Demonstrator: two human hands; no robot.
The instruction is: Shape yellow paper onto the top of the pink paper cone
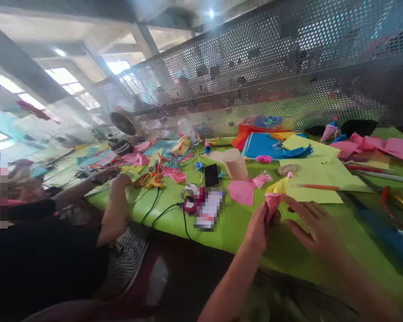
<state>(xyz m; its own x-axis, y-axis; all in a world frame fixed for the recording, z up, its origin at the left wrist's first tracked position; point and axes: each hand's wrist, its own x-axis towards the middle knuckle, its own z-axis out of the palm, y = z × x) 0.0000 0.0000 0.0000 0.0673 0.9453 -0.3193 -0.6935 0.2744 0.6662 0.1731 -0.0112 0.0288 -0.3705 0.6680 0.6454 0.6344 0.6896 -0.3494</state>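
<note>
My left hand (258, 223) is closed around a small pink paper cone (272, 202), held upright just above the green table. A yellow pointed top (278, 186) rises from the cone, with a small pink ball at its tip. My right hand (314, 223) is just to the right, fingers apart and nothing visible gripped in them. Its index fingertip is close to the cone; I cannot tell whether they touch. Behind the cone lie pink paper pieces (241, 192), yellow sheets (325, 172) and an orange pencil (318, 186).
A beige cup-like cylinder (235, 164), a black phone (212, 175) and a lit phone (209, 210) with cables lie to the left. Scissors with orange handles (386, 201) lie at far right. A co-worker's arm (116, 210) reaches over the table. Perforated metal panel (255, 80) stands behind.
</note>
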